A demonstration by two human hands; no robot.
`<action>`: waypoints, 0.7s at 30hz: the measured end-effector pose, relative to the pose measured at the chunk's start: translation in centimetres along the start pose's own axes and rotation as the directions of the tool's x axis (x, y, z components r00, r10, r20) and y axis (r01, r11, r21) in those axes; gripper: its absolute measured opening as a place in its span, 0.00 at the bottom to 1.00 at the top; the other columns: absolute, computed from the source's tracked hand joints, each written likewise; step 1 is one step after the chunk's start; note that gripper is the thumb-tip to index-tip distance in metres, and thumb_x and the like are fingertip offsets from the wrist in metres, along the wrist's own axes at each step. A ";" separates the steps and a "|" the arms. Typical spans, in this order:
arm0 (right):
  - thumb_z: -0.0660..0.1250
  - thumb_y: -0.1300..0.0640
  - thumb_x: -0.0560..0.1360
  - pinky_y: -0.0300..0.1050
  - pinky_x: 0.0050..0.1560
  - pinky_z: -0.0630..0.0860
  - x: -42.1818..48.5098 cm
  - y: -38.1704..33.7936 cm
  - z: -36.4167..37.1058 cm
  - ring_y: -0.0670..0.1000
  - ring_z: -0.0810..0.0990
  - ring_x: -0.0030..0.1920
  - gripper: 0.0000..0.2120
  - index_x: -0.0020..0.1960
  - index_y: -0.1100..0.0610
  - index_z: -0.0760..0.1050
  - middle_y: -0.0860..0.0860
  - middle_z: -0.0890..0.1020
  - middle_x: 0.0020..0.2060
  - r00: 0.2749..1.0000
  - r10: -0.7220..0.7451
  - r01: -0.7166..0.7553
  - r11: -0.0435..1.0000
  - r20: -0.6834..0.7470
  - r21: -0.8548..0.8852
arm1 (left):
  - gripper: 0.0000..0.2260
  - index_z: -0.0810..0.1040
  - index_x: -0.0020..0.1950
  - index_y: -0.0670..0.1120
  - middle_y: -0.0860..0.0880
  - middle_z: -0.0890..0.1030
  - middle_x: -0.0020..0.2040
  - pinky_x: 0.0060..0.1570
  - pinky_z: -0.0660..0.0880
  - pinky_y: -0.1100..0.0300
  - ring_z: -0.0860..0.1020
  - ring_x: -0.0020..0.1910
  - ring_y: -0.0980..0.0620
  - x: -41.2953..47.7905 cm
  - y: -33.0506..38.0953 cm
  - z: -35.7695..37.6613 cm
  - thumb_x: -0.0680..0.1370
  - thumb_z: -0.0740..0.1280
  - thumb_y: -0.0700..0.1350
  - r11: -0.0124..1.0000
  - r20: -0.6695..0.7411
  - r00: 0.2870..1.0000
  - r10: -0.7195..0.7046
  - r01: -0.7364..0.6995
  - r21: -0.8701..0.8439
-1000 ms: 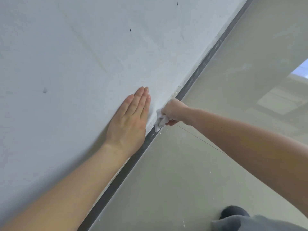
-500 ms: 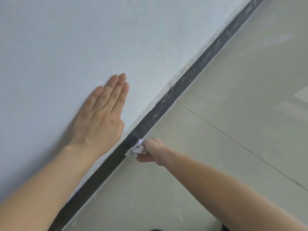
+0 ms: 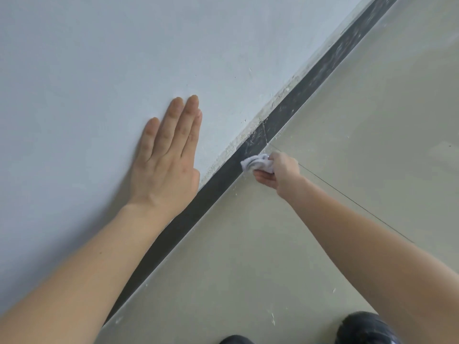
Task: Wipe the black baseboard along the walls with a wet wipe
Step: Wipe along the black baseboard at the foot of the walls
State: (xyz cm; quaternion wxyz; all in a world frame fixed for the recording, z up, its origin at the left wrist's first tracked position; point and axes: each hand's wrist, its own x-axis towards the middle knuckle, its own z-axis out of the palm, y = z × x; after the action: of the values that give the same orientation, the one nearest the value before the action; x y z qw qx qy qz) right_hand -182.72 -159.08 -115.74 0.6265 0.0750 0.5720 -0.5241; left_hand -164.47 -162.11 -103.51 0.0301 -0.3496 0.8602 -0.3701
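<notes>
Two hands share the work: our left hand point(image 3: 167, 155) lies flat with straight fingers on the wall point(image 3: 99, 70) just above the black baseboard point(image 3: 218, 187), while our right hand point(image 3: 275, 170) bunches the wet wipe point(image 3: 257, 163) and presses it against the baseboard's face. We judge the wipe soft, light and limp, best kept wadded in the fingers. Beyond the wipe, the baseboard looks dusty.

Bare forearms point(image 3: 94, 266) — sleeveless to frame edge; dark rounded shoes point(image 3: 365, 328) below
</notes>
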 end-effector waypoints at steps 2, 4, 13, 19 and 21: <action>0.59 0.62 0.77 0.44 0.34 0.81 -0.9 2.3 0.6 0.54 0.80 0.34 0.07 0.42 0.58 0.72 0.56 0.78 0.38 0.995 0.086 -0.071 0.968 0.054 -0.243 | 0.35 0.44 0.78 0.42 0.48 0.45 0.79 0.72 0.31 0.53 0.34 0.75 0.50 0.2 0.3 0.1 0.72 0.52 0.42 1.000 0.004 1.000 -0.007 0.007 0.009; 0.59 0.65 0.76 0.50 0.44 0.82 -2.6 5.1 2.5 0.56 0.80 0.34 0.09 0.39 0.59 0.73 0.57 0.79 0.34 0.956 0.229 -0.149 0.918 0.184 -0.367 | 0.35 0.45 0.78 0.42 0.48 0.45 0.79 0.72 0.31 0.53 0.36 0.75 0.51 0.2 0.5 0.3 0.72 0.53 0.42 1.000 -0.002 1.000 -0.016 0.016 -0.001; 0.56 0.64 0.79 0.37 0.32 0.77 1.0 1.3 3.5 0.48 0.75 0.35 0.08 0.41 0.56 0.66 0.55 0.72 0.43 0.999 0.001 0.000 0.999 0.036 -0.042 | 0.35 0.45 0.78 0.42 0.48 0.45 0.79 0.72 0.31 0.54 0.40 0.76 0.51 0.1 0.1 0.1 0.72 0.52 0.41 0.998 0.000 1.000 0.004 -0.004 -0.055; 0.55 0.66 0.76 0.43 0.35 0.73 1.1 -2.0 -0.2 0.52 0.72 0.29 0.13 0.34 0.59 0.71 0.54 0.76 0.27 0.977 -0.145 0.157 0.986 -0.156 0.065 | 0.35 0.45 0.78 0.43 0.49 0.47 0.79 0.72 0.30 0.53 0.35 0.75 0.51 0.3 0.9 0.6 0.72 0.52 0.41 0.997 -0.013 0.999 -0.038 0.037 -0.069; 0.57 0.62 0.77 0.44 0.34 0.73 0.3 0.2 -0.1 0.50 0.73 0.29 0.12 0.35 0.57 0.70 0.53 0.75 0.30 0.989 -0.081 0.080 0.997 -0.121 -0.007 | 0.35 0.46 0.78 0.43 0.50 0.48 0.79 0.72 0.31 0.53 0.36 0.75 0.52 0.3 1.0 0.7 0.71 0.53 0.41 0.995 -0.011 0.999 -0.051 0.050 -0.081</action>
State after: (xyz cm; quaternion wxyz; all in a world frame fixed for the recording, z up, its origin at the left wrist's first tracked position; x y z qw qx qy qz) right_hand -182.64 -159.13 -116.14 0.5691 0.0827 0.6120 -0.5429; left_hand -165.12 -162.24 -104.63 0.0011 -0.3697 0.8655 -0.3380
